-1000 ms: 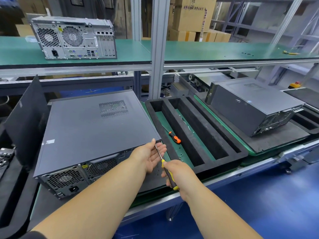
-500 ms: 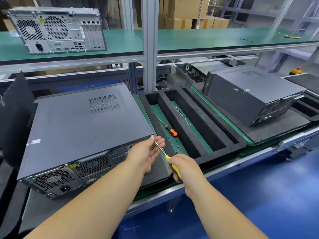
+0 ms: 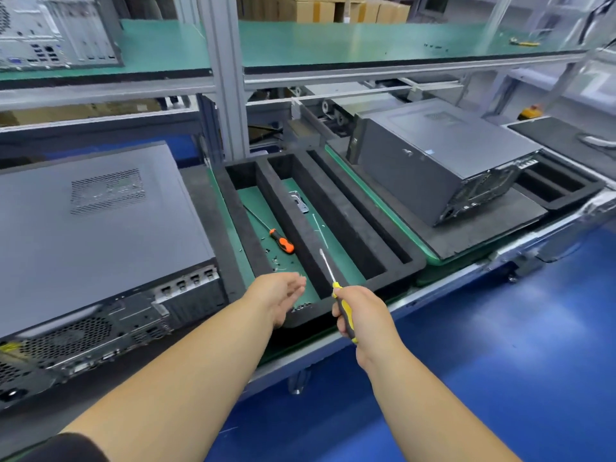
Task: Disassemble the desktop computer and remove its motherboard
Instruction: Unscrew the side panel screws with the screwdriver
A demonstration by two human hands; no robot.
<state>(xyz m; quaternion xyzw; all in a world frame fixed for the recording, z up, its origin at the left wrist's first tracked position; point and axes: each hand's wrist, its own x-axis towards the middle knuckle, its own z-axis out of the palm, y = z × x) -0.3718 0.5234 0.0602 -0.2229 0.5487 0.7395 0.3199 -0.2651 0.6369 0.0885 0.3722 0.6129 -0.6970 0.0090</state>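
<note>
A dark grey desktop computer [image 3: 96, 228] lies on its side at the left, cover on, rear ports facing me. My left hand [image 3: 280, 295] hovers palm up, fingers apart, over the near end of a black foam tray [image 3: 301, 208], to the right of the case. My right hand [image 3: 360, 315] grips a yellow-handled screwdriver [image 3: 333, 288] whose shaft points up over the tray. An orange-handled screwdriver [image 3: 280, 241] and several loose screws [image 3: 276, 261] lie in the tray's left slot.
A second closed computer [image 3: 443, 155] lies on a black mat to the right. A third one [image 3: 56, 28] stands on the green upper shelf [image 3: 333, 41]. A metal bracket [image 3: 298, 201] rests in the tray's middle slot. The blue floor [image 3: 500, 328] lies below the bench edge.
Both hands have left the rear corner of the computer and moved right over the foam tray. My left hand has turned palm up and opened. The view has swung right.
</note>
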